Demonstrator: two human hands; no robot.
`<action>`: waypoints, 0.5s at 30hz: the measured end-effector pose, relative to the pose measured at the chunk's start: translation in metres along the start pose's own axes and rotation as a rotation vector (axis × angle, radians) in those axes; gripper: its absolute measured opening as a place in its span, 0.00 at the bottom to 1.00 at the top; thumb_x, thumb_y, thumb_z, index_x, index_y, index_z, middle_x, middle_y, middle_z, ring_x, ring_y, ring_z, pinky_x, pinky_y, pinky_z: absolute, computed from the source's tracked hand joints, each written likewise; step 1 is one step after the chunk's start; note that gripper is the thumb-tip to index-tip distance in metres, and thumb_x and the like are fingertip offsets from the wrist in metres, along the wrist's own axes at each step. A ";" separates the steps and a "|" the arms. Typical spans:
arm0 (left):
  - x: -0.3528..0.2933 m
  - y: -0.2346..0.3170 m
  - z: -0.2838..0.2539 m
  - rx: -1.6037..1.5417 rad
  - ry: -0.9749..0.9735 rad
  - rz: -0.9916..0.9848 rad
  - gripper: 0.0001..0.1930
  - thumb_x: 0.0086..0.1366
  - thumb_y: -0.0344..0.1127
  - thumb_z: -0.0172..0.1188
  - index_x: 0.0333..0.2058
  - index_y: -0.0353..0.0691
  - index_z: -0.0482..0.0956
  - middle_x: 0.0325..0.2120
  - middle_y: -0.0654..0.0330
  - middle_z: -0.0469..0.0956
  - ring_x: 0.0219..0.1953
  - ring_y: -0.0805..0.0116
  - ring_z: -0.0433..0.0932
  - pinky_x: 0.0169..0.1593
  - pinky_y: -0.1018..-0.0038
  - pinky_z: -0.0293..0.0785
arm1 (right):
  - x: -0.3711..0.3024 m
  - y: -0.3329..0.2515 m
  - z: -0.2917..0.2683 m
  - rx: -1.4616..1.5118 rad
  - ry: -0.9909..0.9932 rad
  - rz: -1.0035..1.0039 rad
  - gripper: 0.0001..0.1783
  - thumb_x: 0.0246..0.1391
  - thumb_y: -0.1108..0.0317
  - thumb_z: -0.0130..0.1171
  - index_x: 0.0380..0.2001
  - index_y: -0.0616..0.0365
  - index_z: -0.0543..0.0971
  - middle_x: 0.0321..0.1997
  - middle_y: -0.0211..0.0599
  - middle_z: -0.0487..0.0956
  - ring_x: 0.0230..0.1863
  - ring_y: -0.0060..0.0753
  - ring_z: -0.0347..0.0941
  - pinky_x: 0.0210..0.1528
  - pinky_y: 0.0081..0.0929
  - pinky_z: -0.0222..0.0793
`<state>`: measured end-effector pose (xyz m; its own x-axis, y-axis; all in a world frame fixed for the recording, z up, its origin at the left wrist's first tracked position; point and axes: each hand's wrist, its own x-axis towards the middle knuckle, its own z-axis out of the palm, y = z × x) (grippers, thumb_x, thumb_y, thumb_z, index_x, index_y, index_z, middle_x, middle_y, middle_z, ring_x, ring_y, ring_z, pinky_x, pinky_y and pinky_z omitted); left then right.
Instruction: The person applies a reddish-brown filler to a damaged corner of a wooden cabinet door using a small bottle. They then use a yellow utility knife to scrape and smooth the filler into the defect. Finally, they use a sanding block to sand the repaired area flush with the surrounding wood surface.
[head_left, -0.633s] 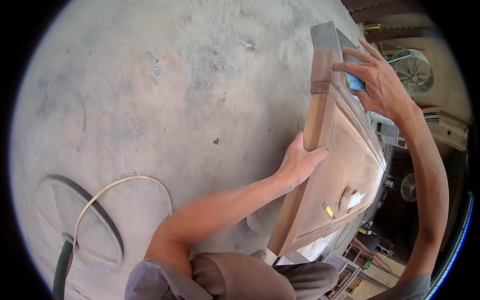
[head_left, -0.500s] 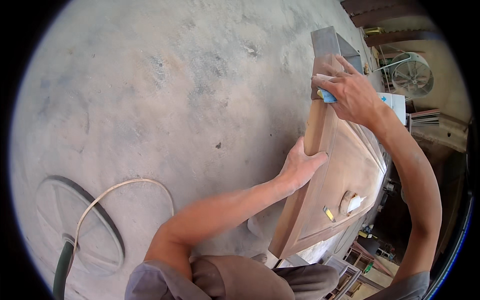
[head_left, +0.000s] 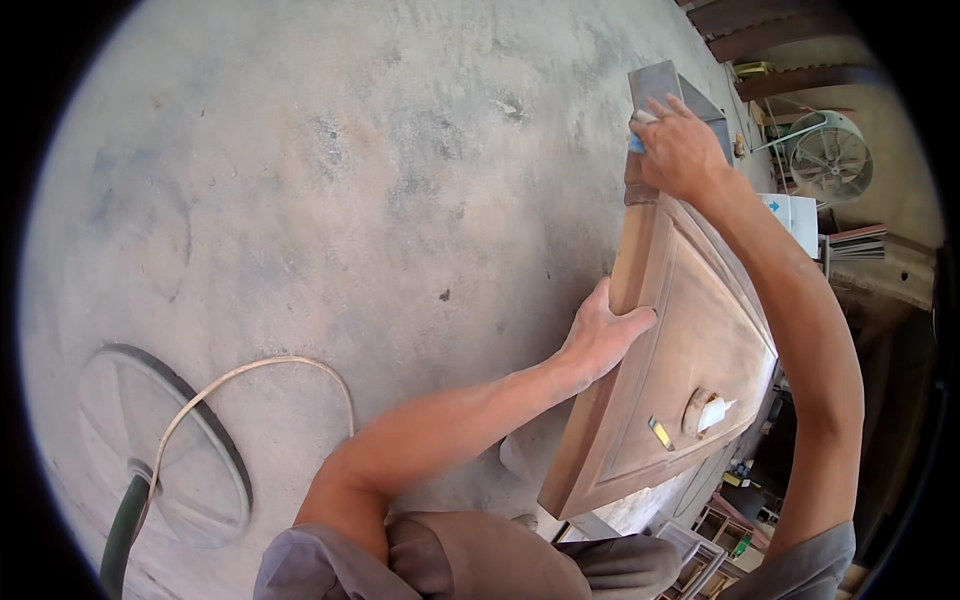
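A wooden panel (head_left: 690, 340) with a raised, bevelled centre and thick frame edge lies at an angle before me on the right. My left hand (head_left: 606, 335) grips its left edge, thumb on top and the fingers partly hidden by the edge. My right hand (head_left: 682, 150) is closed over a small blue sanding sponge (head_left: 636, 145), pressed to the far end of the edge. Most of the sponge is hidden under the fingers. A yellow utility knife (head_left: 660, 432) and a round wooden piece (head_left: 697, 412) with a white nozzle-tipped bottle (head_left: 712, 412) rest on the panel.
A large grey round base (head_left: 165, 450) with a green pole (head_left: 125, 530) and pale cable (head_left: 250, 365) stands at lower left on the concrete floor (head_left: 350, 200). Beyond the panel at right are a fan (head_left: 830, 160), a white box (head_left: 795, 220) and stacked strips (head_left: 858, 243).
My right hand has slid away from me along the panel's edge with the sponge, toward its far end. The left hand keeps its grip in the same place.
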<state>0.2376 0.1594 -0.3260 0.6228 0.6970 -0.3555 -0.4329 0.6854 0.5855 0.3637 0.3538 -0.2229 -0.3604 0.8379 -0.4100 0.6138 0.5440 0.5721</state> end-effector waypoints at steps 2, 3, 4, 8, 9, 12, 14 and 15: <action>-0.006 0.007 -0.003 -0.001 -0.013 -0.029 0.33 0.64 0.41 0.66 0.63 0.29 0.68 0.53 0.49 0.79 0.55 0.62 0.78 0.61 0.65 0.75 | -0.013 -0.015 0.007 0.039 0.060 -0.105 0.15 0.53 0.66 0.59 0.41 0.57 0.87 0.49 0.47 0.87 0.67 0.42 0.75 0.79 0.39 0.59; -0.007 0.010 -0.005 0.004 -0.017 -0.040 0.33 0.64 0.41 0.66 0.62 0.29 0.68 0.53 0.49 0.79 0.55 0.62 0.78 0.61 0.65 0.75 | -0.011 -0.019 0.002 0.081 0.024 -0.083 0.14 0.55 0.66 0.58 0.40 0.58 0.87 0.49 0.49 0.87 0.67 0.42 0.75 0.78 0.40 0.59; -0.007 0.008 -0.007 -0.001 -0.003 -0.038 0.33 0.64 0.41 0.66 0.62 0.29 0.69 0.53 0.50 0.79 0.55 0.62 0.78 0.61 0.65 0.75 | -0.008 -0.024 -0.004 0.124 -0.011 -0.060 0.14 0.56 0.66 0.57 0.39 0.58 0.87 0.49 0.51 0.87 0.68 0.43 0.74 0.78 0.40 0.59; -0.005 0.010 0.007 -0.005 -0.053 -0.036 0.33 0.64 0.42 0.66 0.62 0.30 0.69 0.52 0.50 0.79 0.54 0.63 0.78 0.60 0.66 0.75 | 0.000 0.017 0.007 0.057 -0.088 0.135 0.16 0.57 0.66 0.55 0.43 0.62 0.86 0.61 0.52 0.82 0.70 0.47 0.73 0.79 0.43 0.60; -0.006 0.011 0.002 0.004 -0.039 -0.047 0.33 0.64 0.42 0.66 0.62 0.30 0.68 0.52 0.51 0.79 0.54 0.63 0.78 0.59 0.66 0.75 | -0.012 0.006 0.008 0.150 0.012 0.028 0.17 0.57 0.68 0.55 0.45 0.63 0.85 0.62 0.52 0.82 0.70 0.49 0.72 0.78 0.43 0.61; -0.004 0.004 -0.003 0.014 -0.001 -0.024 0.34 0.64 0.41 0.66 0.64 0.31 0.67 0.53 0.51 0.78 0.54 0.63 0.78 0.59 0.66 0.76 | -0.062 -0.022 0.003 0.381 0.295 -0.098 0.22 0.57 0.72 0.54 0.54 0.64 0.81 0.62 0.51 0.82 0.71 0.53 0.70 0.78 0.45 0.62; -0.004 0.009 -0.004 0.056 0.005 -0.038 0.34 0.65 0.41 0.66 0.64 0.32 0.66 0.54 0.52 0.77 0.54 0.64 0.78 0.59 0.66 0.76 | -0.076 -0.030 0.000 0.504 0.428 0.068 0.27 0.56 0.75 0.55 0.60 0.64 0.77 0.62 0.51 0.81 0.74 0.55 0.67 0.77 0.46 0.62; -0.004 0.012 0.001 0.073 -0.021 -0.049 0.34 0.65 0.41 0.66 0.65 0.32 0.65 0.54 0.52 0.77 0.54 0.64 0.78 0.59 0.66 0.76 | -0.068 -0.017 -0.001 0.493 0.545 0.135 0.31 0.54 0.79 0.57 0.64 0.62 0.74 0.63 0.54 0.80 0.75 0.59 0.64 0.76 0.48 0.63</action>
<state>0.2301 0.1645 -0.3166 0.6556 0.6583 -0.3701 -0.3539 0.7007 0.6195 0.3777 0.2875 -0.2038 -0.4776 0.8697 0.1247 0.8752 0.4584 0.1547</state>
